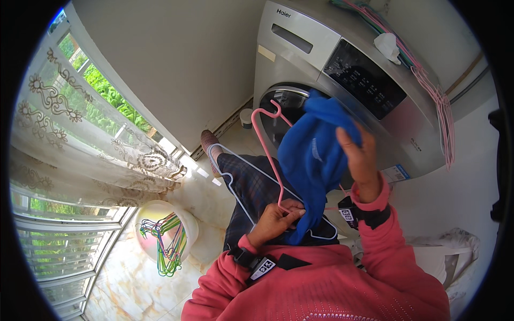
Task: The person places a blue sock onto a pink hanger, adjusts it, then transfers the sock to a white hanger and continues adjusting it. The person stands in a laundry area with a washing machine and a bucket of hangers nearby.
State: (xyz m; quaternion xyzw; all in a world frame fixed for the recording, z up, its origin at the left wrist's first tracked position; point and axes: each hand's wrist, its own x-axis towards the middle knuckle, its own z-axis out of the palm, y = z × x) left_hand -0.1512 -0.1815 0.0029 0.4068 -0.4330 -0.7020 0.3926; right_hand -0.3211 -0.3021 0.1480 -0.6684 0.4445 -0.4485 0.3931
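Note:
A blue garment, bunched up, hangs over part of a pink clothes hanger in front of me. My left hand pinches the hanger's lower corner, with its fingertips against the garment's edge. Higher up on the right, my right hand grips the cloth between thumb and fingers; some fingers are hidden behind it. Across my lap, on the dark plaid fabric, lies a pale blue hanger, partly covered by my left hand and the garment.
A Haier front-loading washing machine stands ahead, with several hangers and a crumpled white item on top. At left, a pale round tub holds several coloured hangers. A sheer curtain covers the windows.

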